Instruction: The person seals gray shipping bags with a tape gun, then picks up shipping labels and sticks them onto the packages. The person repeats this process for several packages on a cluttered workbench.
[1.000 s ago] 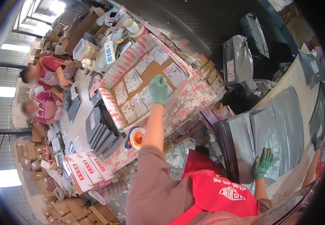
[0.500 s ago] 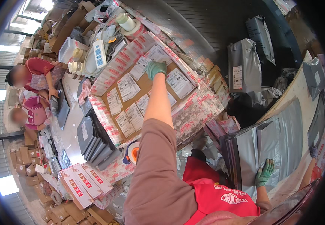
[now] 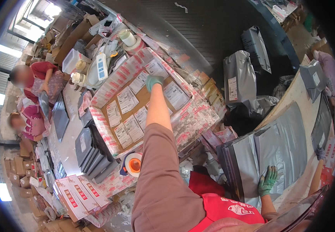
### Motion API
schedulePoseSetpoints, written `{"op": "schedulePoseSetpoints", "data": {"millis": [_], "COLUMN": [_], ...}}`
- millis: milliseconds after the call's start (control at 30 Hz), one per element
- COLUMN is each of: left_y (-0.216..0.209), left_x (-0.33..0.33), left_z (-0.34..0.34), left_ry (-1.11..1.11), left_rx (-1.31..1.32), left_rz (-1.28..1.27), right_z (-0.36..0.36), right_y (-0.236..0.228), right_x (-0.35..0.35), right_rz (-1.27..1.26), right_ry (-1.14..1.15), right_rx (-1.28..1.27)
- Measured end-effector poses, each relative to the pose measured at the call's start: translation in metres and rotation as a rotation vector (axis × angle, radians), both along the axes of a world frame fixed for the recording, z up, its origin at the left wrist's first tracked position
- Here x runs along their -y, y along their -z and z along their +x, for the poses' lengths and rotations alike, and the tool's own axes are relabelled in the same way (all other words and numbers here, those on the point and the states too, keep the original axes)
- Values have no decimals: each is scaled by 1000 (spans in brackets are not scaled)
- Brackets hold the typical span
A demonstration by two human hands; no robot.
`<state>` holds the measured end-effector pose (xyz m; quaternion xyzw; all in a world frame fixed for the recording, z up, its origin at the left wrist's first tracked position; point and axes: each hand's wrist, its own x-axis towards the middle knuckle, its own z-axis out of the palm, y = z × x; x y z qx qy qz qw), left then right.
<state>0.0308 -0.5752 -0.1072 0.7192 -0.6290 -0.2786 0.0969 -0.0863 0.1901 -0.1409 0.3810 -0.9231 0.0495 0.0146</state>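
Note:
My left hand, in a green work glove, reaches into a shallow cardboard tray patched with red-and-white printed tape. Its fingers curl down beside a white shipping label; what they hold, if anything, is hidden. Several more printed labels lie in rows on the tray's brown bottom, partly covered by my forearm. My right hand, gloved in green too, lies open with fingers spread on a stack of large grey plastic mailing bags.
Left of the tray stand folded grey parcels, a tape roll and flat printed boxes. A power strip lies behind. Filled grey parcels rest on the dark conveyor belt. Two co-workers are at the far left; another person's hand is at right.
The view has shifted, so the tray appears lower and further left. My left hand stays at about the same labels. A co-worker at the far left now holds up a grey bag.

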Motion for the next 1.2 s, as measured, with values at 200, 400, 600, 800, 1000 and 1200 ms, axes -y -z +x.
{"op": "schedulePoseSetpoints", "data": {"millis": [200, 400, 600, 800, 1000, 1200], "left_y": [35, -26, -67, -40, -58, -79], "left_x": [24, -145, -441, -618, -646, -663], "left_z": [34, 33, 19, 16, 25, 26], "left_ry": [82, 229, 460, 513, 522, 453], "left_rx": [-91, -1083, -1191, -1012, -1005, -964], "left_rz": [-202, -87, 561, 690, 1022, 1102], "right_z": [-1, 14, 6, 49, 32, 18], "right_y": [-8, -6, -29, -85, -106, -87], "right_x": [11, -7, 16, -2, -26, -43], "right_rz": [-16, -110, -171, -1153, -991, -986], "right_ry": [-17, -2, 35, 326, 475, 319], "right_rx": [10, -28, 154, 1334, 1446, 1345]}}
